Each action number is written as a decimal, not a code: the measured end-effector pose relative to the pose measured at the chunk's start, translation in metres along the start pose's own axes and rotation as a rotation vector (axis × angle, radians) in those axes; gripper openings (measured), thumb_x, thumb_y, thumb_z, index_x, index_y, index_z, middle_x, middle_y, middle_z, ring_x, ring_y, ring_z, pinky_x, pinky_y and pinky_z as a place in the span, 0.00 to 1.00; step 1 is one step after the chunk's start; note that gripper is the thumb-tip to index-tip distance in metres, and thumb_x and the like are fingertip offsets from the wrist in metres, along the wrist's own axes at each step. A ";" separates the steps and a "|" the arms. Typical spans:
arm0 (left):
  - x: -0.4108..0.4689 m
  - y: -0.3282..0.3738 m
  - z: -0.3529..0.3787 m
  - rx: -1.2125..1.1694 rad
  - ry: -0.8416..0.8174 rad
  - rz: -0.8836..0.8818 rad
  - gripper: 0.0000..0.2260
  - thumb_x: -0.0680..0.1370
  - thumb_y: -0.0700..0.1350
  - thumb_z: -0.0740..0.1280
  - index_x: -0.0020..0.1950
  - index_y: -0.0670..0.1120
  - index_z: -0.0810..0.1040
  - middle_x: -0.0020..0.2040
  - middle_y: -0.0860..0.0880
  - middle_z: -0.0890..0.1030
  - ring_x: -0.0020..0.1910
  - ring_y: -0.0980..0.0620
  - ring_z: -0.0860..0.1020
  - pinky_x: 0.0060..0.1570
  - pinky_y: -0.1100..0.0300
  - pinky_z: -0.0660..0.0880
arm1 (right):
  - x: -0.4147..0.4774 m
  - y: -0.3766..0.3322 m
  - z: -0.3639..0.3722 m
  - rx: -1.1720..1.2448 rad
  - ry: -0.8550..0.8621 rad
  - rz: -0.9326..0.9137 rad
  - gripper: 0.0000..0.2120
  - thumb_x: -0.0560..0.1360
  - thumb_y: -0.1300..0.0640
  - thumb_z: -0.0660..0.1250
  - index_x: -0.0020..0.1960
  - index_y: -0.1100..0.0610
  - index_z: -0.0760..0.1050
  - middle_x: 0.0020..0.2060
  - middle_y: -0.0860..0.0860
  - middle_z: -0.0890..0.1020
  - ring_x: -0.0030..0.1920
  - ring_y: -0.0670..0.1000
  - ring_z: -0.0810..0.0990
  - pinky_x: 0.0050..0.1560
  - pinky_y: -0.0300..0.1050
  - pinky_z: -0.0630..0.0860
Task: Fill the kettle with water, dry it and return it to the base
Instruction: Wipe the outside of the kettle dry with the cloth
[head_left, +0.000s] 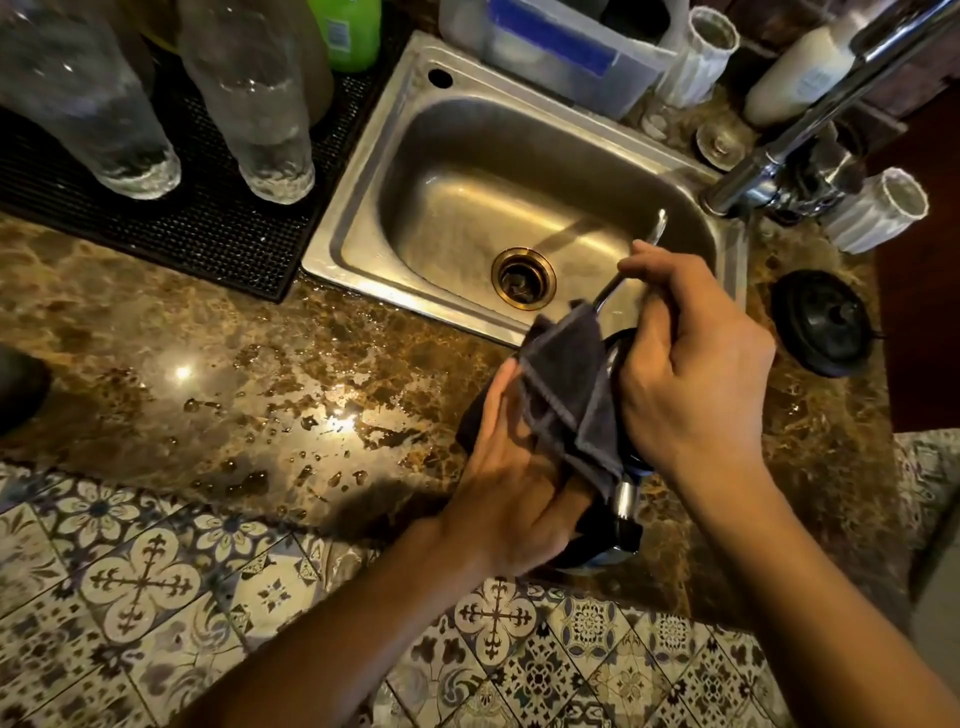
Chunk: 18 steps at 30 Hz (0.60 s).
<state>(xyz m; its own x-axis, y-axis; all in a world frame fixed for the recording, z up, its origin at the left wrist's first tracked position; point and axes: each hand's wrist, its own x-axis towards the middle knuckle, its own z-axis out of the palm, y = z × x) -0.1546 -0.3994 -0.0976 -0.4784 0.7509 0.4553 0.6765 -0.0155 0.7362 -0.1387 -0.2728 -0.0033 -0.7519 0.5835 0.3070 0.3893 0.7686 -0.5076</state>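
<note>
No legible text; green bottle (347, 31) label blurred.

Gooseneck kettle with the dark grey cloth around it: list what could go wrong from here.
1. The steel gooseneck kettle is held above the counter edge by the right hand while the left hand rubs it with the dark grey cloth; a slip could drop it onto the floor.
2. The brown marble counter looks wet, so the kettle's underside may pick up water again before reaching the round black base.
</note>
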 end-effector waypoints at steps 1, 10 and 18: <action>0.014 -0.001 -0.005 -0.131 0.017 -0.050 0.12 0.85 0.55 0.49 0.50 0.53 0.69 0.44 0.60 0.69 0.48 0.57 0.71 0.60 0.53 0.69 | 0.000 0.000 0.000 0.001 0.006 0.002 0.14 0.79 0.64 0.58 0.61 0.58 0.77 0.54 0.41 0.77 0.52 0.37 0.74 0.54 0.21 0.65; 0.074 -0.054 -0.011 -0.169 -0.159 -0.376 0.18 0.74 0.44 0.67 0.32 0.58 0.61 0.29 0.60 0.69 0.31 0.46 0.73 0.32 0.60 0.63 | 0.000 -0.003 -0.001 -0.013 -0.032 0.055 0.20 0.78 0.65 0.59 0.69 0.59 0.74 0.66 0.53 0.79 0.66 0.48 0.76 0.65 0.26 0.63; -0.012 -0.028 0.000 -0.065 -0.153 -0.601 0.25 0.85 0.46 0.42 0.61 0.31 0.72 0.53 0.26 0.81 0.51 0.24 0.81 0.49 0.38 0.80 | -0.001 -0.006 -0.001 -0.045 -0.024 0.045 0.20 0.78 0.65 0.59 0.69 0.60 0.75 0.66 0.55 0.79 0.66 0.51 0.76 0.67 0.34 0.65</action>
<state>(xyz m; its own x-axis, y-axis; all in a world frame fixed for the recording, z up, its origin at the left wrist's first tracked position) -0.1676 -0.4077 -0.1235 -0.6763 0.7265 -0.1217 0.2761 0.4032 0.8725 -0.1399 -0.2776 0.0009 -0.7455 0.6117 0.2649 0.4463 0.7532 -0.4833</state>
